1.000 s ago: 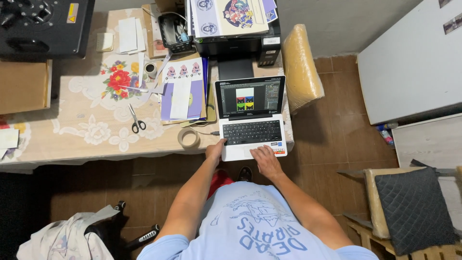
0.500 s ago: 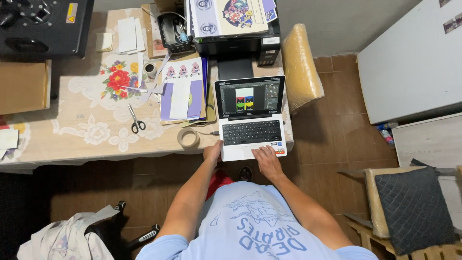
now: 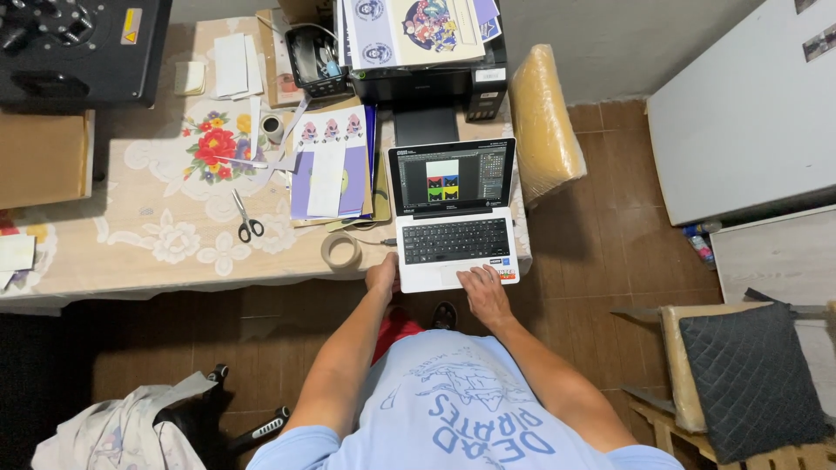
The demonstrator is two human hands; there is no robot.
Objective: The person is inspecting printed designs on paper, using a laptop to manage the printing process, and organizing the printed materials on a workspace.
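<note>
Item: your laptop (image 3: 455,218), small, white-bodied with black keys, lid up, dark screen showing four coloured tiles, set at the worktop (image 3: 165,244) front edge. Your right hand (image 3: 484,292) lies flat and open on its trackpad; your left hand (image 3: 383,274) rests loosely on its left corner, holding nothing

Smooth white plastic laptop (image 3: 455,248); matt, seemingly cloth-covered table (image 3: 157,235).

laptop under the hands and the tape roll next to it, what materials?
Laptop: white matte shell, likely plastic; dull even sheen, black keys. Tape roll: tan, looks like paper masking tape on a card core, flat finish. Left hand at the laptop's corner, right hand on its palm rest.
</note>
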